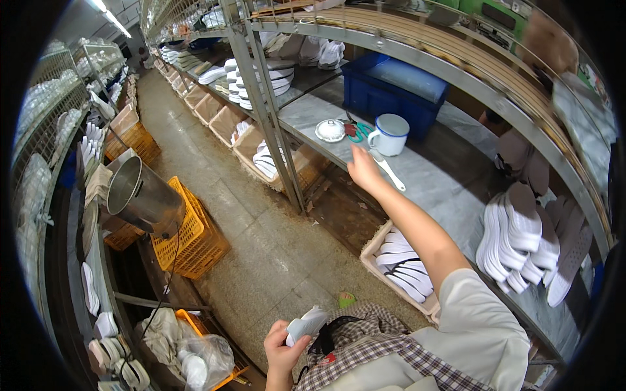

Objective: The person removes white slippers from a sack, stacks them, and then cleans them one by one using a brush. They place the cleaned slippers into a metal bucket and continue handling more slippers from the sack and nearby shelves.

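Low in front of my body, my left hand (284, 348) is closed around a white and pale grey piece shaped like a shoe sole (305, 326). My right arm stretches over the grey workbench (450, 176). At its near edge my right hand (365, 171) has its fingers bunched together; what they hold, if anything, is hidden. A white long-handled utensil (389, 172) lies just right of that hand. Beyond it stand a white enamel mug (389, 134) with a blue rim and a white lid (330, 130). Teal-handled scissors (358, 131) lie between them.
A blue bin (394, 88) stands behind the mug. White soles are stacked on the bench's right (512, 228). Below is a crate of soles (373, 254). Across the aisle (261, 228), a metal bucket (145, 195) stands by yellow crates (199, 238), with a cord hanging down.
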`<action>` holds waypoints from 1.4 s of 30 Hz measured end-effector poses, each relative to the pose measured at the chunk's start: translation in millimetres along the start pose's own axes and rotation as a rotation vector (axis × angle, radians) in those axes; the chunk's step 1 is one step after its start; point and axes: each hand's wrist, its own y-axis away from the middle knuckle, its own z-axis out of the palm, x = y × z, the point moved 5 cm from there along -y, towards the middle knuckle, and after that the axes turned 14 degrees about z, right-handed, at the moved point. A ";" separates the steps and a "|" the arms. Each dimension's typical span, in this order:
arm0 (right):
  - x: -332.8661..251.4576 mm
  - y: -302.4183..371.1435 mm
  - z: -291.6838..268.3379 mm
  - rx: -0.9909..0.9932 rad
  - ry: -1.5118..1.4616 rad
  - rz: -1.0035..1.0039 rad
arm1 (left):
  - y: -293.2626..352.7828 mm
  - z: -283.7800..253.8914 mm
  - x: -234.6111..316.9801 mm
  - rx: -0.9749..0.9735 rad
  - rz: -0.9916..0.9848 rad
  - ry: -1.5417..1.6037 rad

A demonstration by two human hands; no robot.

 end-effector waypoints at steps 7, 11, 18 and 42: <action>31.0 -130.6 76.7 -0.036 0.428 0.175 | -95.1 -16.8 -55.0 0.045 -0.127 0.156; 30.3 -146.5 79.5 -0.101 0.552 0.199 | -160.8 -30.0 -86.9 -0.120 -0.114 0.274; -20.3 -119.0 -11.3 0.374 0.186 0.257 | -286.4 -54.9 -113.8 -0.529 -0.021 0.250; 63.4 -144.7 -114.1 -0.045 0.380 0.493 | -349.6 -2.9 -114.3 -0.728 -0.028 0.223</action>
